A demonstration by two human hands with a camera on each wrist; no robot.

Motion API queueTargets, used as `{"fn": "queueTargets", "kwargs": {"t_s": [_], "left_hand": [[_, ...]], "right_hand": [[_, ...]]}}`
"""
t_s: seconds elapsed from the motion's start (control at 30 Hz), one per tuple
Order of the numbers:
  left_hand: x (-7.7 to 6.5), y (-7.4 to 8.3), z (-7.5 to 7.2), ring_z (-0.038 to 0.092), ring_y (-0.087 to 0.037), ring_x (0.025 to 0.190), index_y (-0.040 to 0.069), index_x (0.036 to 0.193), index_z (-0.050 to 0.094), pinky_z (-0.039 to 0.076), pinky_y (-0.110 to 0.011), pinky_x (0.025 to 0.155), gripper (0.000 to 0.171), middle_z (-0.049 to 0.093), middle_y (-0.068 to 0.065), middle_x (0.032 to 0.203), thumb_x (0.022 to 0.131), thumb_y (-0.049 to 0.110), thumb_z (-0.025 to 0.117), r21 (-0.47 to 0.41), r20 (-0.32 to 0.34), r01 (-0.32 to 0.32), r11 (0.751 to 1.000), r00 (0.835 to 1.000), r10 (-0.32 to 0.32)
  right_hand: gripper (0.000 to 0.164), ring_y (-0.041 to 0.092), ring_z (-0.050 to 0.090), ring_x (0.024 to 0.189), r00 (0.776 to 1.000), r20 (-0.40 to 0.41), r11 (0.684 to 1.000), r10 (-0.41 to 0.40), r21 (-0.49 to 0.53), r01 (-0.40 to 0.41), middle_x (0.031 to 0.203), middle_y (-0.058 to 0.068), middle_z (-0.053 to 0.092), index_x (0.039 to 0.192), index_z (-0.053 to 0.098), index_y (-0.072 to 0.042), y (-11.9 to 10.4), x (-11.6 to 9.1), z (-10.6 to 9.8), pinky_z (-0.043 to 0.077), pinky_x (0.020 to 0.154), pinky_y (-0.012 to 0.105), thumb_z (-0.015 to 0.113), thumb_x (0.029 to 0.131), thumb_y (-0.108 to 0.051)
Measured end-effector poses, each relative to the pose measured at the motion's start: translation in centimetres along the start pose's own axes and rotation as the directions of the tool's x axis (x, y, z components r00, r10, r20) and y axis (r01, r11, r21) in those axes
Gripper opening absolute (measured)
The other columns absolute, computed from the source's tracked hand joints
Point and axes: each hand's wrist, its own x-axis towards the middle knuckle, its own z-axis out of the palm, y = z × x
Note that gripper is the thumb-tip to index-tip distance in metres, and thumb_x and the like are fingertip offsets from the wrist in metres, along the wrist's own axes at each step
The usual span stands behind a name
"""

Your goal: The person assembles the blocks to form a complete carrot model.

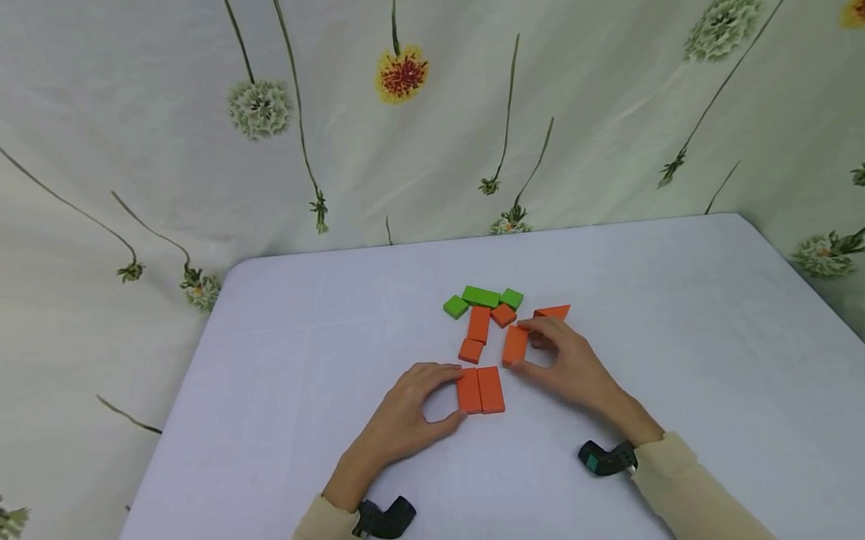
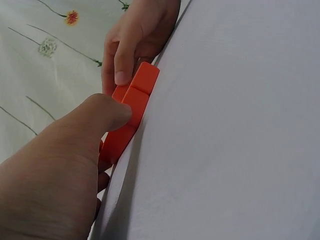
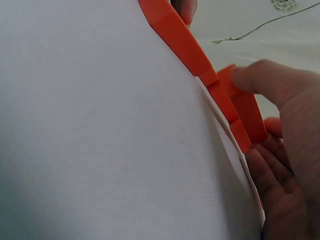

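Note:
My right hand [image 1: 565, 362] pinches an orange rectangular block [image 1: 515, 345] between thumb and fingers; in the right wrist view this block [image 3: 247, 110] is tilted beside other orange pieces. My left hand [image 1: 409, 414] holds an orange block [image 1: 469, 391] by its near and far ends. A second orange block [image 1: 492, 390] lies flush against that one on its right. In the left wrist view the left thumb presses on the near face of an orange block [image 2: 134, 102], with the right hand [image 2: 137, 37] just beyond.
Beyond the hands lie an upright orange block [image 1: 479, 325], small orange blocks [image 1: 470, 350] and an orange triangle [image 1: 555, 312], partly behind the right hand. Farther back, a long green block [image 1: 481, 297] sits between two small green ones. All rest on a white-covered table [image 1: 298, 375] before a flowered cloth.

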Motion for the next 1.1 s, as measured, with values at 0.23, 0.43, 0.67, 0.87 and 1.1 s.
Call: {"fn": "queueTargets", "kwargs": {"t_s": [0.23,0.43,0.67,0.87,1.1], "left_hand": [[-0.1,-0.1,0.1,0.058,-0.016,0.127,0.016,0.135,0.066,0.052,-0.041,0.108,0.054,0.067,0.003,0.133,0.086,0.027,0.084,-0.006,-0.002,-0.006,1.0,1.0,0.006],[0.0,-0.2,0.2,0.058,-0.016,0.128,0.017,0.136,0.066,0.052,-0.041,0.109,0.054,0.067,0.003,0.134,0.086,0.028,0.085,-0.005,0.0,-0.004,1.0,1.0,0.004],[0.0,-0.2,0.2,0.058,-0.016,0.127,0.016,0.135,0.066,0.052,-0.041,0.107,0.054,0.067,0.003,0.133,0.085,0.026,0.085,-0.001,-0.013,-0.021,1.0,1.0,0.021],[0.0,-0.2,0.1,0.057,-0.016,0.129,0.017,0.136,0.066,0.051,-0.041,0.109,0.055,0.066,0.003,0.135,0.086,0.026,0.084,-0.019,0.002,0.003,1.0,1.0,-0.003],[0.1,-0.3,0.2,0.056,-0.016,0.13,0.016,0.138,0.064,0.05,-0.041,0.11,0.055,0.064,0.003,0.138,0.087,0.026,0.083,-0.02,0.006,0.026,0.999,1.0,-0.025]], "right_hand": [[0.061,0.017,0.065,0.113,0.989,0.122,0.996,-0.083,0.032,0.08,0.136,0.002,0.061,0.138,0.063,-0.02,0.5,-0.3,-0.8,0.056,0.101,0.042,0.088,0.083,-0.031],[0.059,0.016,0.058,0.123,0.968,0.222,0.993,-0.114,0.026,0.111,0.133,-0.008,0.062,0.137,0.065,-0.026,0.8,-0.5,-1.2,0.051,0.108,0.047,0.088,0.082,-0.032],[0.056,0.014,0.053,0.129,0.943,0.303,0.991,-0.136,0.035,0.131,0.132,-0.013,0.061,0.133,0.066,-0.031,0.7,-0.6,-1.4,0.045,0.113,0.053,0.088,0.081,-0.041],[0.056,0.015,0.054,0.127,0.93,0.316,0.979,-0.19,-0.006,0.202,0.129,-0.012,0.062,0.131,0.067,-0.03,0.6,-0.6,-1.2,0.048,0.109,0.051,0.088,0.08,-0.041],[0.058,0.017,0.054,0.127,0.933,0.294,0.974,-0.206,-0.034,0.226,0.132,-0.008,0.062,0.133,0.067,-0.028,0.8,-0.6,-0.9,0.049,0.108,0.053,0.088,0.081,-0.039]]}}
